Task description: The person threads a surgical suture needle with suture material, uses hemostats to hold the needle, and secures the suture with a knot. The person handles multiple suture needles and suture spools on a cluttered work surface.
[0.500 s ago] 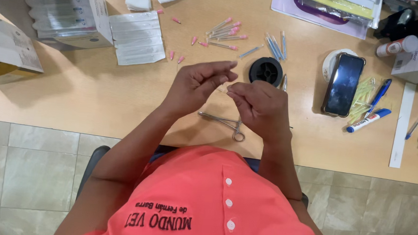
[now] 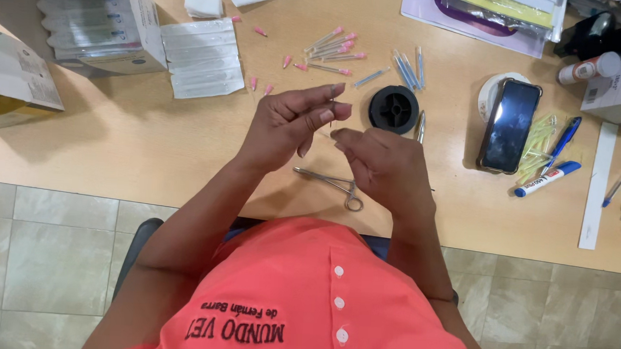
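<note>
My left hand (image 2: 288, 127) and my right hand (image 2: 385, 168) meet above the wooden desk (image 2: 149, 145), fingertips nearly touching. Between them a thin needle or thread (image 2: 327, 131) is pinched; it is too fine to tell which hand grips it. Metal forceps (image 2: 331, 184) lie on the desk just under my hands. A black spool (image 2: 394, 109) sits right behind my right hand. Several pink-hubbed needles (image 2: 331, 48) and blue-hubbed ones (image 2: 408, 68) are scattered farther back.
An open box of packets (image 2: 92, 25) and white sterile packs (image 2: 203, 59) lie at the back left. A dark phone (image 2: 509, 125), markers (image 2: 547, 178), a white ruler (image 2: 597, 186) and small boxes (image 2: 616, 88) fill the right side. Tiled floor lies below the desk edge.
My hands stay together over the forceps; my left fingers have shifted slightly around the thin piece. Nothing else on the desk has moved.
</note>
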